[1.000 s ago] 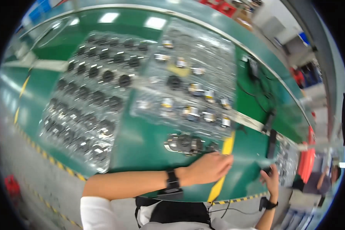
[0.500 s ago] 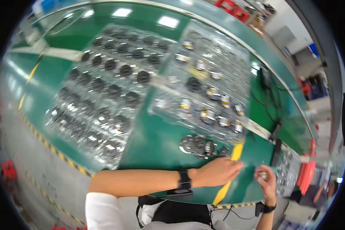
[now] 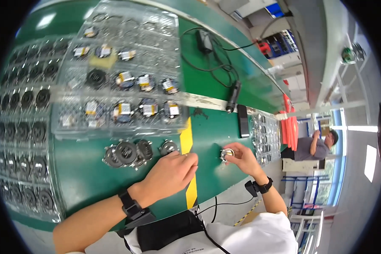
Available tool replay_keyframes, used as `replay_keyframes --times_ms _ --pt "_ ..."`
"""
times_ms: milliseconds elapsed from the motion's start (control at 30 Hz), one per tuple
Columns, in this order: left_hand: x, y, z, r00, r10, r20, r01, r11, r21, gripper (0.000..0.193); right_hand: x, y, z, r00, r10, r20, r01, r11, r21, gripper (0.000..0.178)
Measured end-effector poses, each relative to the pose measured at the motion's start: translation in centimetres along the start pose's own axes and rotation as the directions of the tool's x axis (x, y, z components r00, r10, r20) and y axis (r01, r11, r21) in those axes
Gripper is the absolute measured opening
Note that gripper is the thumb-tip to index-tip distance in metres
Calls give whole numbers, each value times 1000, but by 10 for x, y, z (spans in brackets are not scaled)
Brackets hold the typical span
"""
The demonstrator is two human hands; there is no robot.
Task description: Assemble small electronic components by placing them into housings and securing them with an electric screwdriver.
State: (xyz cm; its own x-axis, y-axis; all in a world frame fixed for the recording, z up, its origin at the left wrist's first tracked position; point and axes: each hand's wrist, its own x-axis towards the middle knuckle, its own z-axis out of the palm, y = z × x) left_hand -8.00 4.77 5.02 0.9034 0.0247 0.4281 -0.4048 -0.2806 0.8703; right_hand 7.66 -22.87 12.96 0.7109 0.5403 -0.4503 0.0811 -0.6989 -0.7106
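My right hand [image 3: 244, 160] pinches a small round watch-like part [image 3: 227, 155] with a silvery rim between thumb and fingers, just above the green table. My left hand [image 3: 172, 174] is closed, its fingers curled beside a yellow tape strip [image 3: 188, 146]. What it holds, if anything, is hidden. One dark round part [image 3: 168, 147] lies right by its fingertips. Farther left sits a cluster of several round dark parts [image 3: 126, 152] with small metal lugs.
A clear plastic tray [image 3: 156, 55] with round parts bearing yellow-and-white pieces lies beyond my hands. Another tray [image 3: 57, 203] of black discs fills the left. Cables [image 3: 216, 63], a black bar [image 3: 243, 120] and a small tray [image 3: 264, 139] lie right. A person [image 3: 313, 146] stands beyond.
The view has swung to the right, so the trays appear farther left and a person shows at the right. My right hand still pinches the round part; my left hand stays curled.
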Motion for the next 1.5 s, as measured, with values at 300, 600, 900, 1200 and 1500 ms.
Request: replay_keyframes --times_ms 300,600,900,1200,1500 --pt "-3 -8 5 1000 30 -9 -30 1000 8 16 -2 -19 4 978 210 2 -206 958 -200 21" --pt "-3 -8 2 1000 10 30 -11 1000 26 15 20 -26 -13 916 372 148 -274 852 -446 21" --pt "-4 -8 1 999 -2 39 1 1000 17 14 32 -24 -15 835 512 203 -414 827 -381 17" --pt "-3 -10 5 997 -55 62 57 998 -17 14 28 -32 -11 850 507 142 -405 802 -439 21" --pt "0 -6 0 1000 -10 21 11 1000 -12 13 23 -28 -4 884 466 32 -392 778 -491 22"
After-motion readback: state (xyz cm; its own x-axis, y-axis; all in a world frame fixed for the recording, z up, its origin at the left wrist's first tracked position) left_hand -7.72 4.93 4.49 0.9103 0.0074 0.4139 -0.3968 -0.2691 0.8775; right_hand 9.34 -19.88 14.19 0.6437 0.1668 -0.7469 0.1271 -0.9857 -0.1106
